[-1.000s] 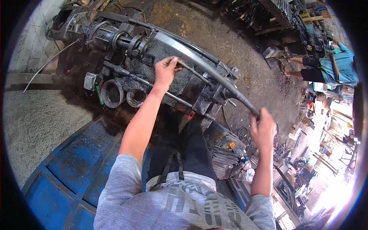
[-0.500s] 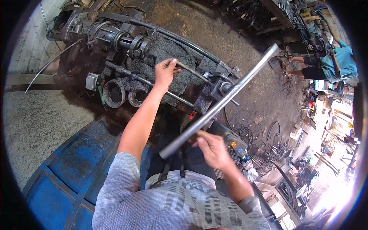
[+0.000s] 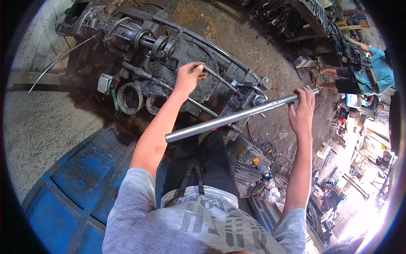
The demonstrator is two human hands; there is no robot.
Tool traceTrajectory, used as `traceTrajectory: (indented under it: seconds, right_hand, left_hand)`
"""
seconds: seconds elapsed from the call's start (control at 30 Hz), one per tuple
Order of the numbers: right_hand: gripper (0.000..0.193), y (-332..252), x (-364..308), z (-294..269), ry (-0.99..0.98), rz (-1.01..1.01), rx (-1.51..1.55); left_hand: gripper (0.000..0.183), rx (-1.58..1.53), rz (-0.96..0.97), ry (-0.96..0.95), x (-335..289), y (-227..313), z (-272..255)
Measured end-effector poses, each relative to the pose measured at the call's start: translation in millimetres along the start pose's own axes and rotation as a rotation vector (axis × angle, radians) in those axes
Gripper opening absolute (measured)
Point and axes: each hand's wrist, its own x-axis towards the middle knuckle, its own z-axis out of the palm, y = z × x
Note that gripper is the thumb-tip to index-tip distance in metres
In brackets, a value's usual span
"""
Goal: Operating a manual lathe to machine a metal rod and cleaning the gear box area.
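Note:
My left hand (image 3: 189,80) is closed, thumb and fingers pinching the near end of a thin metal rod (image 3: 220,78). That rod slants down to the right, its other end at a metal clamp block (image 3: 231,100) on a greasy machine. My right hand (image 3: 303,108) has its fingers over a long, shiny metal bar (image 3: 215,122), close to its far right end. The bar crosses above the clamp block and a bolt-like end (image 3: 259,100); whether it touches them I cannot tell. Its thicker left end hangs free over my lap, near my left forearm.
Dark metal shavings (image 3: 190,51) fill the machine's bed, beside a spindle (image 3: 156,45). Blue metal panels (image 3: 84,169) lie at lower left. Several rods (image 3: 247,171) and a plastic bottle (image 3: 258,161) sit at right. A person in a teal shirt (image 3: 376,72) stands at far right.
My right hand has moved from the bar's lower part up and right to its far end. The bar has swung to a flatter slant. My left hand still holds the rod.

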Motion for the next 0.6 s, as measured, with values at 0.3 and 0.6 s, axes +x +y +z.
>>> traceTrajectory:
  seconds: [0.3,0.6]
  right_hand:
    - [0.033,63.2,46.9,-6.7,-0.252,-0.164,0.017]
    - [0.017,79.0,83.5,-10.8,-0.380,-0.420,-0.150]
  left_hand:
    - [0.057,1.087,0.286,-0.497,-184.1,151.6,18.5]
    - [0.017,1.714,0.318,0.129,-168.8,93.4,57.0]
